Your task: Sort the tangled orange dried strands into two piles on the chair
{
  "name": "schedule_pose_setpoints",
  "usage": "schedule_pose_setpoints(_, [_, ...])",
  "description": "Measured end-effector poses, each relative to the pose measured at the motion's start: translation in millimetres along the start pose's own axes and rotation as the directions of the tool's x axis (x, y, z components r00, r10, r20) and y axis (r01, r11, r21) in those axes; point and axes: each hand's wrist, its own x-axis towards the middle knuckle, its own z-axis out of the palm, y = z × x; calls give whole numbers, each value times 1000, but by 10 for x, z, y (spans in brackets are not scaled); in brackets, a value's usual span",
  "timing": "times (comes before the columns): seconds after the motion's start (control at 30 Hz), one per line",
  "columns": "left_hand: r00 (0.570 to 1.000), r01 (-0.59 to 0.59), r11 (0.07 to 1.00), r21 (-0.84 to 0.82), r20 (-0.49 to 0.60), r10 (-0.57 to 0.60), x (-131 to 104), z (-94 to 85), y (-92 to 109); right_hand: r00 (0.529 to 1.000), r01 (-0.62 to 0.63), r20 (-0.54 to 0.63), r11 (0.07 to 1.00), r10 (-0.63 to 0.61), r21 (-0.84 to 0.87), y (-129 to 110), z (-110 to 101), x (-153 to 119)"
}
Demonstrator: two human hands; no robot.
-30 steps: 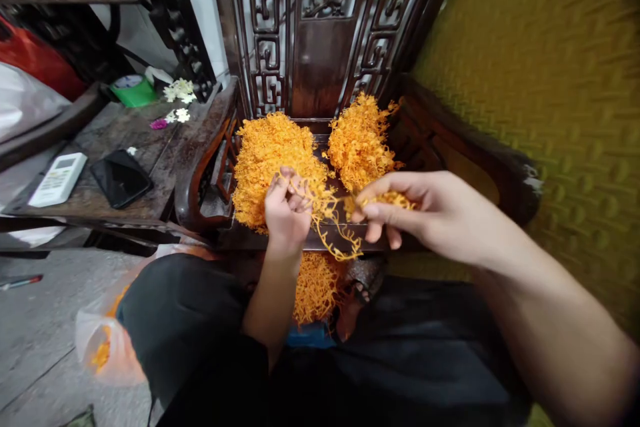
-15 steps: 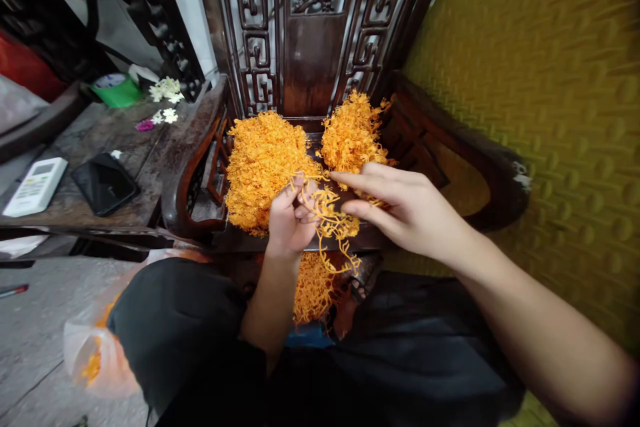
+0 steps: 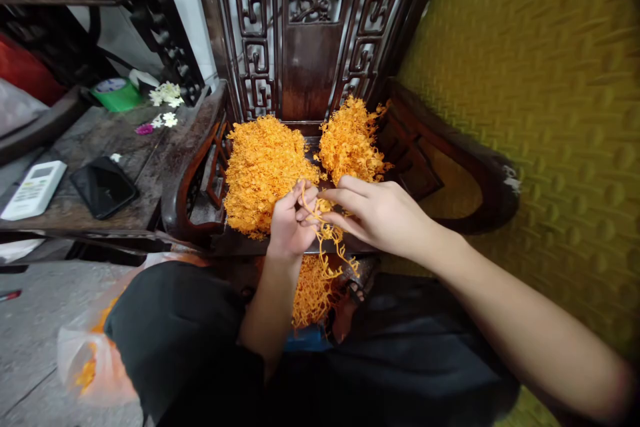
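Observation:
Curly orange strands hang from my left hand, whose fingers are closed on them. My right hand reaches in from the right, its fingertips at the strands beside my left fingers; whether it pinches one is too small to tell. Behind my hands, a large orange pile lies on the left of the dark wooden chair seat, and a smaller orange pile lies on the right. Below the seat edge, more orange strands sit low between my legs, above something blue.
On the wooden side table at the left are a white remote, a black phone, green tape and small white flowers. Curved chair arms flank the seat. A plastic bag with orange pieces lies on the floor.
My right hand has moved left and come in close to my left fingers. The hanging strands have drawn in narrower. My left hand stays nearly in place, still holding them.

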Motion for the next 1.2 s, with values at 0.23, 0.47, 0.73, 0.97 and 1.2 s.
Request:
schedule_pose_setpoints(0.23, [999, 26, 1000, -14, -20, -26, -68, 98, -13, 949, -231, -213, 972, 232, 33, 54, 52, 42])
schedule_pose_setpoints(0.47, [999, 48, 999, 14, -23, -48, -138, 44, 96, 714, -505, -471, 847, 518, 167, 742, 8, -121])
schedule_pose_setpoints(0.73, [997, -77, 997, 7, 12, 77, -208, -23, 383, 613, -627, 206, 310, 763, 715, 614, -94, -268])
schedule_pose_setpoints(0.97, [990, 97, 994, 44, 95, -101, -176, 72, 228, 690, -360, 352, -122, 633, 925, 244, -75, -118])
schedule_pose_setpoints(1.2, [957, 43, 938, 344, 255, -137, -126, 34, 105, 717, -326, 426, -275, 552, 904, 224, -139, -130])
